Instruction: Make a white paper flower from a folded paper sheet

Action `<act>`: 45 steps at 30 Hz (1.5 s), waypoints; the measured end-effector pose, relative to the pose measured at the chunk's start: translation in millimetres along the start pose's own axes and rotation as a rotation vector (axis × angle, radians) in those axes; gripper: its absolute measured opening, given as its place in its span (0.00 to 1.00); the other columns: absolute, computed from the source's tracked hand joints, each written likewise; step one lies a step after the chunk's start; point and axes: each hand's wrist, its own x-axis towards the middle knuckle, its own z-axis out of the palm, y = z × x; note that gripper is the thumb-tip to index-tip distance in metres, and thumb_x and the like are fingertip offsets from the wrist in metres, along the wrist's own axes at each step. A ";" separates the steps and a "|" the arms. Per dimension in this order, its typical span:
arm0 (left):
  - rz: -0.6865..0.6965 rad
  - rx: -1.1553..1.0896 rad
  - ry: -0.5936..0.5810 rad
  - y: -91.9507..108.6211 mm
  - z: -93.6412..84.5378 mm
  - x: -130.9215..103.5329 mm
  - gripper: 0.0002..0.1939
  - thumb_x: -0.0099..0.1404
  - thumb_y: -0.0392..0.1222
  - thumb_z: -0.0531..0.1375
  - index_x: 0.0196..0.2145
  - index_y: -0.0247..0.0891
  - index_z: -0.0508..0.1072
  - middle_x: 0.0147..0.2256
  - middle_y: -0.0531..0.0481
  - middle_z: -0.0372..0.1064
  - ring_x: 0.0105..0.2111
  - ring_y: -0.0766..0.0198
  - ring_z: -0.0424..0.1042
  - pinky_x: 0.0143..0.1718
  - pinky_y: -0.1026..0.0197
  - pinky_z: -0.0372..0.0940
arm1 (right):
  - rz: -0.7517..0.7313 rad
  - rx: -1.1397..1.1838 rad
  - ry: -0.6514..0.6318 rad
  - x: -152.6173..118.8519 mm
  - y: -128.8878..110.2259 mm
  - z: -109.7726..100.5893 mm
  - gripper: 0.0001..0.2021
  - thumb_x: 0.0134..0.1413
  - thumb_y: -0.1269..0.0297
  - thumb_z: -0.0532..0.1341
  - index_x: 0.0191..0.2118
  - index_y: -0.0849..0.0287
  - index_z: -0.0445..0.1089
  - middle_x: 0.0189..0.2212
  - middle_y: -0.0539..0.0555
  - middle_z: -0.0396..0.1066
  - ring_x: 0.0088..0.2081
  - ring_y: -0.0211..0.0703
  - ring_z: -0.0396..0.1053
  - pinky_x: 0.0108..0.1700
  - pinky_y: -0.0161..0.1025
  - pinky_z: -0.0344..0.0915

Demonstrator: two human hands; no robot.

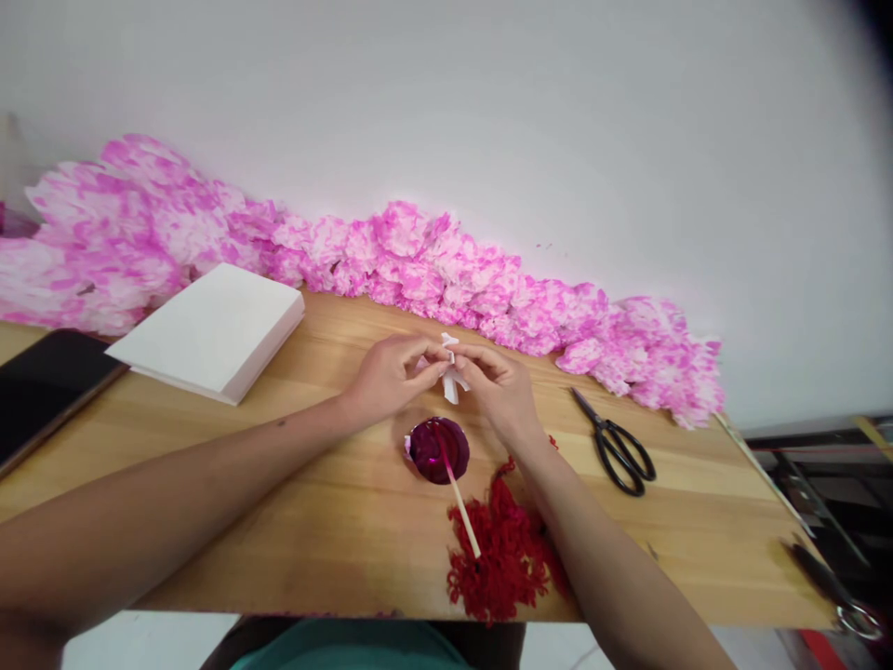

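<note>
Both hands meet above the middle of the table, pinching one small piece of white paper (451,387). My left hand (394,374) has thumb and forefinger closed on its left side. From the other side my right hand (500,383) pinches it too, fingers bent. Folded strips of the paper stick out above and below the fingertips. Just below the hands sits a small round dish of dark magenta liquid (425,451). A thin wooden stick (464,512) leans in it, its dipped end stained pink. Red yarn (499,568) lies bunched beside my right forearm.
Pink-and-white paper flowers (405,261) line the table's back edge along the wall. A stack of white paper (216,326) and a dark phone (52,386) lie to the left. Black-handled scissors (618,447) rest on the right; another metal-and-black tool (837,591) is at the right edge.
</note>
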 end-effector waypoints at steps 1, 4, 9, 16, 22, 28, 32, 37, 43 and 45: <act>0.008 0.006 0.002 -0.6 0.2 0.1 0.05 0.64 0.37 0.61 0.36 0.38 0.77 0.36 0.50 0.77 0.35 0.64 0.75 0.38 0.63 0.65 | 0.002 -0.005 0.003 -0.2 -0.8 0.2 0.10 0.53 0.58 0.64 0.40 0.53 0.78 0.39 0.51 0.79 0.39 0.42 0.75 0.43 0.40 0.70; 0.020 0.034 0.015 -2.8 1.1 0.1 0.03 0.63 0.36 0.62 0.35 0.38 0.77 0.35 0.51 0.78 0.35 0.64 0.75 0.38 0.63 0.65 | 0.018 0.004 -0.005 -0.9 -2.2 1.1 0.10 0.52 0.57 0.64 0.39 0.53 0.78 0.39 0.51 0.79 0.39 0.42 0.75 0.43 0.40 0.71; 0.010 0.074 0.032 -3.2 1.0 0.0 0.03 0.62 0.35 0.61 0.34 0.38 0.76 0.33 0.52 0.77 0.32 0.65 0.74 0.35 0.64 0.63 | 0.024 0.026 -0.014 -1.1 -0.1 3.2 0.09 0.51 0.59 0.65 0.39 0.53 0.77 0.38 0.51 0.79 0.36 0.40 0.75 0.39 0.38 0.70; -0.030 0.015 0.034 -3.7 1.1 0.1 0.05 0.62 0.35 0.60 0.35 0.39 0.77 0.34 0.51 0.78 0.34 0.64 0.74 0.36 0.64 0.65 | -0.126 -0.142 0.063 -2.3 -3.4 3.3 0.04 0.54 0.62 0.63 0.37 0.55 0.72 0.31 0.49 0.76 0.34 0.39 0.73 0.37 0.37 0.67; -0.118 -0.058 0.038 -4.6 2.2 -0.5 0.06 0.63 0.39 0.60 0.35 0.36 0.76 0.34 0.49 0.77 0.32 0.65 0.74 0.33 0.65 0.65 | -0.368 -0.585 0.079 -5.6 -2.2 1.4 0.04 0.58 0.64 0.61 0.37 0.54 0.74 0.35 0.51 0.77 0.39 0.44 0.72 0.44 0.43 0.65; -0.090 -0.023 0.014 -4.2 1.4 -0.6 0.05 0.62 0.37 0.60 0.34 0.37 0.77 0.34 0.49 0.77 0.34 0.64 0.74 0.36 0.64 0.66 | -0.375 -0.600 0.087 -4.9 0.0 1.4 0.05 0.59 0.63 0.61 0.38 0.53 0.74 0.35 0.51 0.77 0.39 0.44 0.73 0.44 0.43 0.65; -0.079 -0.004 0.023 -5.2 1.5 -0.4 0.05 0.62 0.36 0.61 0.34 0.38 0.78 0.33 0.50 0.77 0.33 0.64 0.74 0.35 0.64 0.66 | -0.371 -0.600 0.070 -4.7 1.6 1.5 0.07 0.60 0.62 0.60 0.39 0.52 0.75 0.36 0.51 0.78 0.40 0.45 0.73 0.44 0.44 0.65; -0.077 0.032 0.025 -5.6 1.3 -0.1 0.04 0.62 0.38 0.62 0.34 0.38 0.78 0.31 0.51 0.76 0.30 0.65 0.73 0.33 0.65 0.64 | -0.387 -0.602 0.077 -5.0 3.1 2.3 0.07 0.60 0.62 0.59 0.39 0.53 0.76 0.35 0.51 0.78 0.39 0.45 0.73 0.44 0.43 0.65; -0.079 0.092 0.032 -3.4 1.6 -0.1 0.04 0.61 0.37 0.62 0.32 0.37 0.77 0.30 0.51 0.76 0.30 0.65 0.72 0.31 0.66 0.63 | -0.397 -0.574 0.082 -6.0 3.4 4.4 0.07 0.59 0.64 0.60 0.37 0.54 0.76 0.34 0.52 0.78 0.38 0.45 0.73 0.42 0.42 0.65; -0.075 0.100 0.032 -3.1 1.6 -0.2 0.03 0.61 0.36 0.62 0.32 0.37 0.77 0.30 0.51 0.76 0.30 0.66 0.72 0.31 0.66 0.62 | -0.377 -0.558 0.088 -6.5 2.9 5.2 0.07 0.59 0.64 0.60 0.37 0.54 0.76 0.35 0.52 0.78 0.38 0.45 0.74 0.42 0.42 0.65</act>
